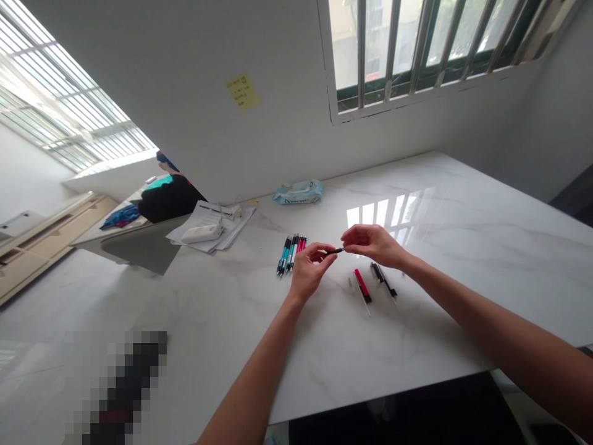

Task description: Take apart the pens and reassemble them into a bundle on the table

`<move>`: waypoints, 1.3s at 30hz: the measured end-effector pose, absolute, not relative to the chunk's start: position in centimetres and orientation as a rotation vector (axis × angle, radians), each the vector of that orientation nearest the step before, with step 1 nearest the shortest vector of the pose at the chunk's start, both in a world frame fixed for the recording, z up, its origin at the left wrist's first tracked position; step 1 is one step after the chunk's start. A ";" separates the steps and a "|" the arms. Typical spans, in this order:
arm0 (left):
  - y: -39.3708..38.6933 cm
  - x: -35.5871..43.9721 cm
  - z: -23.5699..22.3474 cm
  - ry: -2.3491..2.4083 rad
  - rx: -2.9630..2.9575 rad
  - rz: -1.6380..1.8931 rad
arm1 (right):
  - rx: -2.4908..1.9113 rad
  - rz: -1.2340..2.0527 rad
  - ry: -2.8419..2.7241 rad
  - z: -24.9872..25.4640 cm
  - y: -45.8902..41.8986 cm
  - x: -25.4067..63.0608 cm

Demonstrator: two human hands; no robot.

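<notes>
Between the thumb and fingers of my left hand (309, 272) is a short black pen barrel (333, 252), pointing toward the right. The fingertips of my right hand (373, 243) pinch its small silvery tip; whether that piece is loose or attached I cannot tell. Below my hands lie a red pen barrel (362, 284) with a black end and a thin white refill (364, 296) alongside. Black pen parts (383, 279) rest to their right. Beside my left hand, several assembled pens (288, 254) in blue, white and red lie in a row, partly hidden by that hand.
At the wall is a light-blue pack of wipes (298, 192). Stacked papers (222, 230) with a white device (202, 232) on top lie at the left. A yellow note (243, 91) sticks to the wall. The white marble-patterned table (222, 346) has its front edge near me.
</notes>
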State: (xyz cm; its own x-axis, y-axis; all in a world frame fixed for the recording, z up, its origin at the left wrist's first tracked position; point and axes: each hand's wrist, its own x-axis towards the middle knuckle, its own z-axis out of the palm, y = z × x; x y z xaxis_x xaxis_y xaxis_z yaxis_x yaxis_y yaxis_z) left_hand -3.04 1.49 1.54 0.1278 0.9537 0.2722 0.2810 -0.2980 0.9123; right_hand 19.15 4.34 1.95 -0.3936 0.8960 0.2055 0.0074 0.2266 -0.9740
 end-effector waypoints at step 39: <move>1.5 -3.0 2.0 1.200 1.617 1.226 | -0.996 1.022 -2.006 2.6 3.9 19.8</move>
State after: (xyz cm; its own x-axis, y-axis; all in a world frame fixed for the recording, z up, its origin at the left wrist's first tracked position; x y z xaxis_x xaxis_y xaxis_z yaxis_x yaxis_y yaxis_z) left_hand -2.98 1.54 1.99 0.0955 0.9635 0.2500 0.2290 -0.2657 0.9365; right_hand 19.83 3.91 2.62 -0.4868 0.8470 0.2137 0.3252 0.4028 -0.8556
